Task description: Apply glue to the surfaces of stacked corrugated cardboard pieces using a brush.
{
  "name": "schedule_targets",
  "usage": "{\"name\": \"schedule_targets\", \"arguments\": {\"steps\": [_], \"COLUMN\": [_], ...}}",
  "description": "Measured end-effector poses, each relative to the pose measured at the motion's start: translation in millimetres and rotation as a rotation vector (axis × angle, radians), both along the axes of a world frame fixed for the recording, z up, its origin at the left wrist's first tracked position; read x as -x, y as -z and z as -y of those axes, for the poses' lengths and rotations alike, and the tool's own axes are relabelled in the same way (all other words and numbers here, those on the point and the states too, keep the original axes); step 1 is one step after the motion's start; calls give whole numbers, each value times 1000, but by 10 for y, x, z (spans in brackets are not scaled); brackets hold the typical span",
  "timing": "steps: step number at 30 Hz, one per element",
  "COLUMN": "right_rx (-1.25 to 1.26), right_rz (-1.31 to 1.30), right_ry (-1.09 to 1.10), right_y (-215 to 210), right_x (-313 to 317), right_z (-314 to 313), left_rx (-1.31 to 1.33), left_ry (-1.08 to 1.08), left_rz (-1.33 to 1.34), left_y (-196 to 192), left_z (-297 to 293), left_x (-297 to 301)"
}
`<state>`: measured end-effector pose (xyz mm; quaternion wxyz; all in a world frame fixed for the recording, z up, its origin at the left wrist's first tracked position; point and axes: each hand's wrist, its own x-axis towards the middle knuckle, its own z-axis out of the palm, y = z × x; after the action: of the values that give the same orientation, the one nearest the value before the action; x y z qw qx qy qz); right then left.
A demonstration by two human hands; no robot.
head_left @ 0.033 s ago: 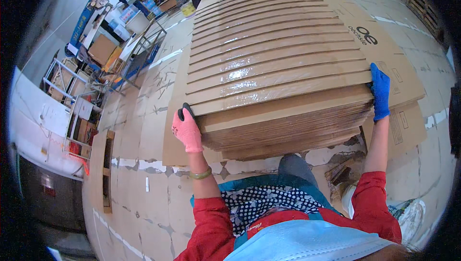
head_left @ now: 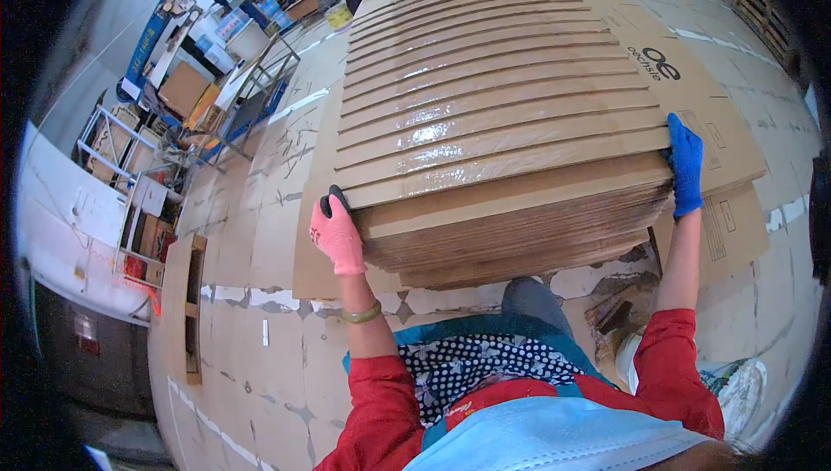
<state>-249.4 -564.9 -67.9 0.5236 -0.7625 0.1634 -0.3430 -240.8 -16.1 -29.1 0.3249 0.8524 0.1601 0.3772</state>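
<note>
Head view: I see the pink-gloved left hand [head_left: 338, 233] and blue-gloved right hand [head_left: 685, 166] each gripping a near corner of a cardboard stack [head_left: 519, 233]. All together it looks heavy; one sheet should be light and stiff. Its shiny top looks slippery, so both sides seem best to hold. Bigger cardboard sheets [head_left: 711, 144] lie underneath.

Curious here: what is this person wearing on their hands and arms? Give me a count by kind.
Pink glove, left hand: 1
Blue glove, right hand: 1
Green bracelet, left wrist: 1
Red sleeves: 2
Total: 5
</note>
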Motion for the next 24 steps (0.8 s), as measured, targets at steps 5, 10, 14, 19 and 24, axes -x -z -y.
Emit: {"name": "schedule_targets", "arguments": {"steps": [5,10,14,19,24], "right_rx": [-38,-21,-164,-121,-29], "right_rz": [31,47,-64,9,71], "right_ry": [5,29,-7,8,27], "right_y": [8,-28,-50,-38,88], "right_x": [-24,-6,-15,-12,-69], "right_z": [-21,-60,-30,-70,7], "left_rx": [-25,2,37,-18,86], "left_ry": [-44,-16,17,-40,14], "left_rz": [10,-7,24,87,-13], "left_y": [29,-29,23,97,6], "left_z": [-23,38,-2,-75,-19], "left_x": [-18,7,-26,-81,21]}}
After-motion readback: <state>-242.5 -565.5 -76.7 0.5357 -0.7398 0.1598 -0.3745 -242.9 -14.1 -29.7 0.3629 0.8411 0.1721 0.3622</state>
